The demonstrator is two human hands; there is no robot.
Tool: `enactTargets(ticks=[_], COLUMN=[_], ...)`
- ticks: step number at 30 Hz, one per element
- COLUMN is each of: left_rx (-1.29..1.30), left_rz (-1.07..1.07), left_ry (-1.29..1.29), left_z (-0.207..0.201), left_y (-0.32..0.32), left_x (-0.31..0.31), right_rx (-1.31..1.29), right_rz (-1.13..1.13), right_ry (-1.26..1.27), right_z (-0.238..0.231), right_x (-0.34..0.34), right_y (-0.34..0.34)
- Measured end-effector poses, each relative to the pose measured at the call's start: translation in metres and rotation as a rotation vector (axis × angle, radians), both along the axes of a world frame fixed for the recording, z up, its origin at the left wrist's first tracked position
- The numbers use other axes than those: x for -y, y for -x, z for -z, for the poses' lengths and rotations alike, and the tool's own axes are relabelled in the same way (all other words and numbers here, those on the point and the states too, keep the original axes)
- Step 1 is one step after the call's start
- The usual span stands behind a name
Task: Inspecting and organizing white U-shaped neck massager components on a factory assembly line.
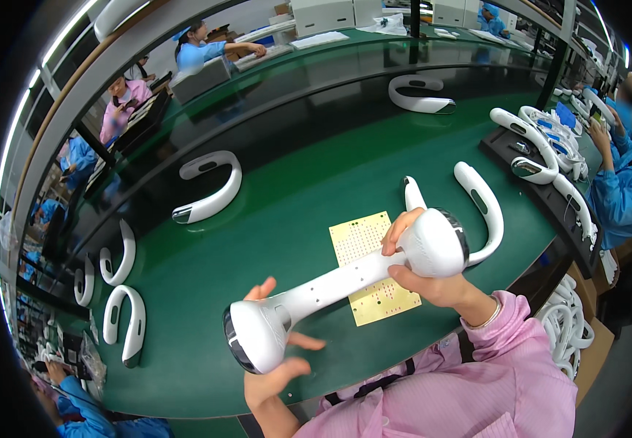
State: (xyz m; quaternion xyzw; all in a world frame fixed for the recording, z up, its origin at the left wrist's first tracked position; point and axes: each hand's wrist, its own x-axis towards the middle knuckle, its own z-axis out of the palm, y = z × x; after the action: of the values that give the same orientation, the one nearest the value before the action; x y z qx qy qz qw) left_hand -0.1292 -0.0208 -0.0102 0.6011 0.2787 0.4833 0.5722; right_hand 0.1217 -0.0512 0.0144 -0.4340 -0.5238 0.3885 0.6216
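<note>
A white U-shaped neck device [338, 288] with bulbous ends and dark glossy end caps is held up above the green table, tilted with its right end higher. My right hand [436, 288] grips it near the right end, fingers behind and thumb in front. Around the left end is my left hand [272, 383], its fingers and thumb spread apart, partly hidden behind the device. Beneath it on the table lies a yellow card [363, 233] with rows of small marks. Behind my right hand rests another white neck device [484, 212], partly covered.
More neck devices lie on the green table [286, 197]: one at back left [217, 190], one at far right [422, 95], several along the left edge. A dark tray [506, 157] with white parts borders the right side. Co-workers sit around; a box of white parts [568, 321] stands lower right.
</note>
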Motion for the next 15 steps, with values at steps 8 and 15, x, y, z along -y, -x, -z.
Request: enactTargets(ticks=[8, 15], left_rx=[0.008, 0.444], left_rz=[-0.226, -0.173], left_ry=[0.001, 0.580], left_z=[0.001, -0.001], left_y=[0.003, -0.017], left_x=[-0.014, -0.033], right_rx=[0.015, -0.367], right_rz=[-0.080, -0.295], right_ry=[0.242, 0.570], right_z=[-0.023, -0.019], right_x=[-0.006, -0.025], right_y=[0.002, 0.005])
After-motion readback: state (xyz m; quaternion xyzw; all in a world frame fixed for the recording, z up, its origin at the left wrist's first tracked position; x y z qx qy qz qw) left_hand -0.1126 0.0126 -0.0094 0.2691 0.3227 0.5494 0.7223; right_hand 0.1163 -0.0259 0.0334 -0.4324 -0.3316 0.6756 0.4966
